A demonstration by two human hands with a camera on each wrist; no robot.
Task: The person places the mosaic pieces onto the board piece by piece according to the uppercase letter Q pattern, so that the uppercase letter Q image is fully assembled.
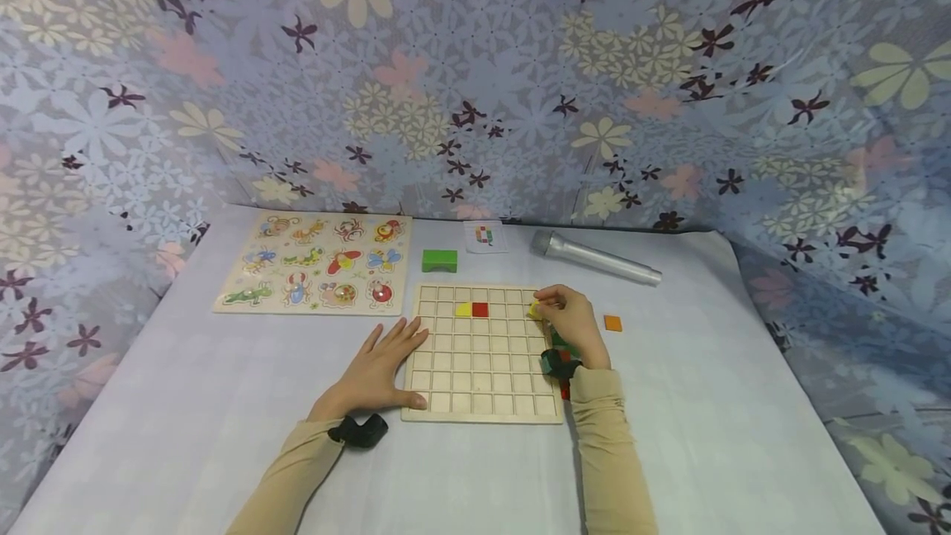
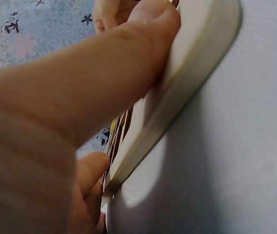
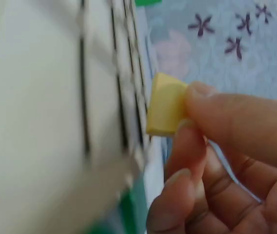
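Likely placing step: yellow block (image 3: 167, 109) is pinched by right hand (image 1: 574, 324) at far right of board (image 1: 483, 382), touched at left by spread left hand (image 1: 377, 368); squaring-up before lowering probably needed.

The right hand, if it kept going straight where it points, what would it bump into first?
Probably the wooden grid board, near its far right corner, touching first with the yellow piece the right hand pinches. Any gap between them is hard to judge.
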